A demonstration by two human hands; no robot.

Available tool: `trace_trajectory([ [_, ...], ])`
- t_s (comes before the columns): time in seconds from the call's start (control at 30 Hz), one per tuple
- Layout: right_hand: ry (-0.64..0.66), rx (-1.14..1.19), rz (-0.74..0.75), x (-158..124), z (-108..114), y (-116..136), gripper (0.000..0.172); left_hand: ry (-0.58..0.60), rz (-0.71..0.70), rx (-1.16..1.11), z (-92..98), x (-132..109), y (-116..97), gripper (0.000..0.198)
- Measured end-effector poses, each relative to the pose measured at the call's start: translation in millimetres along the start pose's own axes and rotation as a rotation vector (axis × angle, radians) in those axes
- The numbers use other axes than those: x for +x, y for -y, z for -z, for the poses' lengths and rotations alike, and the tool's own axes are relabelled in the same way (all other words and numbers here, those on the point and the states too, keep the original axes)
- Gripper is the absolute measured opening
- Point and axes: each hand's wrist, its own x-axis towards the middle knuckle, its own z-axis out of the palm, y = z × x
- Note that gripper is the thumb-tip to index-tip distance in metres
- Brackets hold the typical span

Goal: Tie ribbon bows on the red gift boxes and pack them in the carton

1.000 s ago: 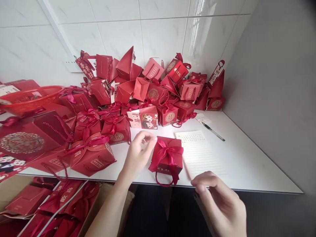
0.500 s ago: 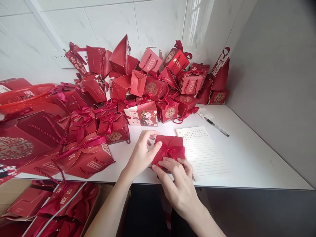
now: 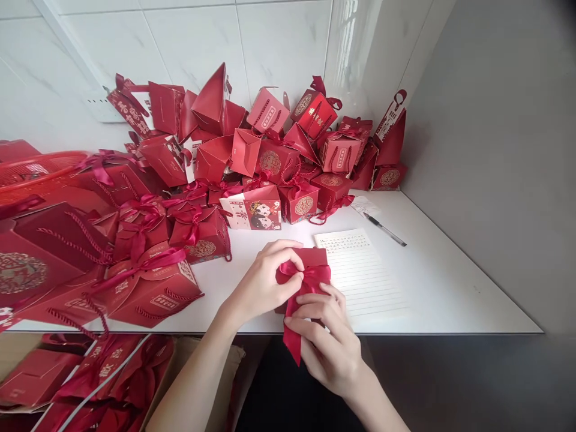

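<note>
A small red gift box (image 3: pixel 310 257) sits near the table's front edge with a satin ribbon bow (image 3: pixel 318 275) on top. My left hand (image 3: pixel 265 279) is closed at the box's left side, thumb and forefinger pinching the bow beside its knot. My right hand (image 3: pixel 330 342) curls over the near side of the box, its fingers closed on a ribbon tail (image 3: pixel 293 345) that hangs past the table edge. The near side of the box is mostly covered by my fingers.
Red gift boxes (image 3: pixel 302 204) are heaped along the wall and to the left. A lined notepad (image 3: pixel 369 282) and a pen (image 3: pixel 384 229) lie on the right. An orange basket (image 3: pixel 45 177) stands far left. Below the table, a carton (image 3: pixel 180 360) holds more red boxes.
My left thumb and forefinger have come together on the bow's left loop. A ribbon tail now hangs toward me from my right fingers. The view has shifted slightly.
</note>
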Motion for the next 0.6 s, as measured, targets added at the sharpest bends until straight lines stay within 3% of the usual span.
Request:
trace_trajectory([
  [0.6,0.092,0.097,0.012,3.1,2.5,0.1,0.013,-0.091,0.123,-0.072,-10.1,1.4,-5.6,0.009],
])
